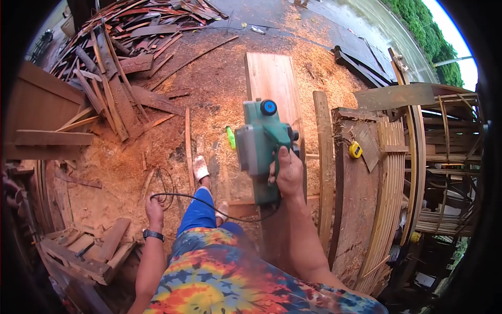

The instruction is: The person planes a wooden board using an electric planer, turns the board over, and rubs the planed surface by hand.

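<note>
A green electric planer point(257, 144) with a blue-capped knob is over a long wooden plank point(272, 78); whether its base touches the wood is hidden. My right hand point(289, 170) is wrapped round the planer's rear handle. Off to the left, my left hand point(155, 209), with a dark watch on the wrist, is closed on the black power cord point(209, 201). From there the cord runs across my front to the planer. The plank's far part looks pale and smooth, while its near part is darker.
Wood shavings point(209, 110) cover the ground. Scrap strips point(141, 31) are heaped at the far left. On a board to the right lies a yellow tape measure point(355, 149). A bright green object point(230, 137) lies left of the planer. Stacked timber point(389, 193) stands at right.
</note>
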A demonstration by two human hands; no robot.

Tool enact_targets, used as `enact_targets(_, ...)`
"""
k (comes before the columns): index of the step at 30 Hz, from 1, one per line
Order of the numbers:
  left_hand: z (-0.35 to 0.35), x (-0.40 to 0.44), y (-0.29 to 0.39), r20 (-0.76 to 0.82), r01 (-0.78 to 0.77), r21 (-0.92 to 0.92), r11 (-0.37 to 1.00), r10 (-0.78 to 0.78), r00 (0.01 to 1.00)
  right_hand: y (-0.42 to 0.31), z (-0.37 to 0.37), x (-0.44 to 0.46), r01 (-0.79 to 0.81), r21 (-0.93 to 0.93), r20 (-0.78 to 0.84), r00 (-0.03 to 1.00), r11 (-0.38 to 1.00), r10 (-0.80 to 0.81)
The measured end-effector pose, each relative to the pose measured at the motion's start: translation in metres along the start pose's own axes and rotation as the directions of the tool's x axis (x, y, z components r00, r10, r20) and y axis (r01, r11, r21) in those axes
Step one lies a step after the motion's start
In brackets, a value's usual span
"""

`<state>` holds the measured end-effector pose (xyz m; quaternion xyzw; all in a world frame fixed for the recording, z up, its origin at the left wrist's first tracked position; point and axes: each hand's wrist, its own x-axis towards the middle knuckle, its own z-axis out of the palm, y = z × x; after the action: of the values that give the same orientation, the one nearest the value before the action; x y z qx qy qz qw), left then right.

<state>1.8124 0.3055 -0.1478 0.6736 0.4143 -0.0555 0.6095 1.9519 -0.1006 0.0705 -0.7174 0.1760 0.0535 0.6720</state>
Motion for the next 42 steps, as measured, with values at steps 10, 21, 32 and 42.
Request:
enact_targets(10, 0.019, 0.014, 0.049, 0.038, -0.001, -0.287, 0.958, 0.013, 0.999, -0.092, 0.072, 0.299, 0.172, -0.048, 0.016, 0.985, 0.984, -0.171)
enact_targets(21, -0.013, 0.002, 0.045, -0.120, -0.074, -0.204, 0.976, 0.050, 0.991, -0.056, 0.042, 0.221, 0.029, 0.073, 0.102, 0.994, 0.997, -0.036)
enact_targets(32, -0.015, -0.032, -0.039, -0.116, 0.002, -0.280, 0.960, -0.036, 0.993, 0.049, -0.039, -0.118, -0.039, -0.063, -0.010, 0.999, 0.997, 0.038)
enact_targets(42, 0.017, -0.006, -0.018, 0.005, 0.042, -0.372, 0.927, -0.044, 0.999, 0.002, -0.002, 0.020, 0.022, -0.063, 0.017, 1.000, 0.998, -0.021)
